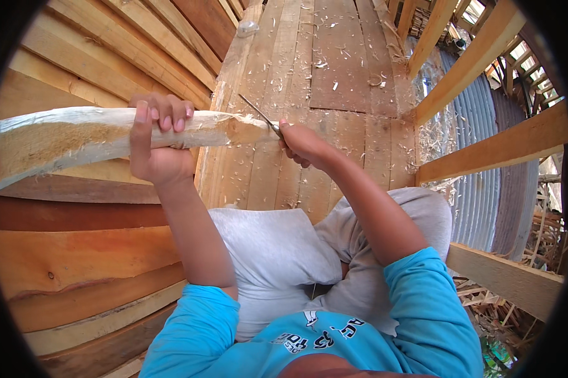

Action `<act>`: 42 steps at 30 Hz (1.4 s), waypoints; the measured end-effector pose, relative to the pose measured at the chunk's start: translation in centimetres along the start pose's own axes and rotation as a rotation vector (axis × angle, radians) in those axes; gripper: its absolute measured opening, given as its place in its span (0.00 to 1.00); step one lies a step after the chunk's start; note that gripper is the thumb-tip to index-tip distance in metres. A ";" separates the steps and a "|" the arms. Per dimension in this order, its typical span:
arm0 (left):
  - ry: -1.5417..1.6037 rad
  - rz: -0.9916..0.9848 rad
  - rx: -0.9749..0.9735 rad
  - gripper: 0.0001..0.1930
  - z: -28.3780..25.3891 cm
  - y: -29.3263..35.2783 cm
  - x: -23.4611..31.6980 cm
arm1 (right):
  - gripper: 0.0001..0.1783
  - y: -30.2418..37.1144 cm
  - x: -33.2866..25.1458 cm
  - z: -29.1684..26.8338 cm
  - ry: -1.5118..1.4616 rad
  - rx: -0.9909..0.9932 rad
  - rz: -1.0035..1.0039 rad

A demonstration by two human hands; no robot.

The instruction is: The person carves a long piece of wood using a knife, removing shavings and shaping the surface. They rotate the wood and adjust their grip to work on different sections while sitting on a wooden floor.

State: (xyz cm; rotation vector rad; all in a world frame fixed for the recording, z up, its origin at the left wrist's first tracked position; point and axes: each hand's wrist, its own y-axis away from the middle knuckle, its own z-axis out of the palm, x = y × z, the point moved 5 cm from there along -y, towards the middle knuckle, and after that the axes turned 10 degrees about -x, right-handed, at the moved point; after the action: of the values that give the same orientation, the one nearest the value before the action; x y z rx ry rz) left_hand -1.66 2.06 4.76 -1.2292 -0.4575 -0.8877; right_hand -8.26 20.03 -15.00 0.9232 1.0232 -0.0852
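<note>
A thick, pale, peeled wooden pole [63, 142] stretches from the left edge to the middle, slightly curved, its right end cut narrower. Around it, a little short of that end, my left hand [161, 135] is wrapped with the thumb on the near side. My right hand [303, 143] is closed around the handle of a knife [257, 109], whose thin dark blade points up and to the left. The blade crosses over the pole's narrowed tip; whether it touches the wood I cannot tell. The handle is mostly hidden in my fist.
Beneath lies a plank floor [284, 170] strewn with wood shavings [322, 65]. Stacked boards [95, 252] line the left side. Wooden rails [486, 157] border the right, with corrugated metal sheets [476, 189] beyond. A clear plastic item [247, 28] lies at the far end.
</note>
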 end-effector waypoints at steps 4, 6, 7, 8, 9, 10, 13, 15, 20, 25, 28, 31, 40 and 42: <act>-0.084 0.012 0.224 0.12 0.3 -0.3 -0.2 | 0.24 1.5 -2.7 1.9 0.086 -0.041 -0.214; -0.081 0.014 0.243 0.12 -0.2 -0.4 -0.2 | 0.20 2.1 -3.3 2.2 0.198 0.061 -0.372; -0.079 0.016 0.251 0.12 -0.3 -0.4 -0.2 | 0.18 2.0 -3.4 1.9 0.273 0.103 -0.426; -0.080 0.019 0.236 0.12 -0.3 -0.4 -0.1 | 0.16 1.7 -3.4 1.4 0.348 0.146 -0.479; -0.082 0.022 0.220 0.12 -0.2 -0.5 0.0 | 0.15 1.6 -3.4 1.0 0.423 0.189 -0.532; -0.087 0.024 0.212 0.12 -0.4 -0.3 0.1 | 0.15 2.0 -3.9 1.0 0.428 0.209 -0.523; -0.098 0.017 0.232 0.12 0.1 -0.2 0.0 | 0.16 3.0 -5.0 0.7 0.426 0.275 -0.551; -0.102 0.012 0.208 0.12 0.4 -0.4 0.0 | 0.16 3.2 -5.0 0.4 0.401 0.323 -0.642; -0.119 0.019 0.153 0.12 0.7 -0.4 0.0 | 0.15 3.5 -5.5 0.5 0.462 0.342 -0.612; -0.168 0.022 0.148 0.11 1.2 -0.3 -0.1 | 0.15 4.5 -5.7 1.1 0.303 0.241 -0.683; -0.186 0.029 0.133 0.11 1.6 -0.4 -0.3 | 0.17 3.4 -4.7 1.0 0.278 0.196 -0.530; -0.263 0.027 0.155 0.12 2.3 -0.4 -0.3 | 0.22 2.4 -3.2 1.1 0.150 0.042 -0.278; -0.190 0.013 0.028 0.11 2.7 0.1 -0.4 | 0.35 4.4 -5.0 3.0 0.410 0.310 -0.263; -0.198 0.030 0.098 0.10 3.8 -0.1 -0.8 | 0.33 1.6 -2.8 2.2 0.341 0.326 -0.278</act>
State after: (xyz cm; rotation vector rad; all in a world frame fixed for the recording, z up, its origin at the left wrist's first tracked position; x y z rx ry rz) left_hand -1.58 5.88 5.40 -1.2360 -0.6320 -0.7131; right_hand -7.52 18.55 -11.41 1.1076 1.4817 -0.3449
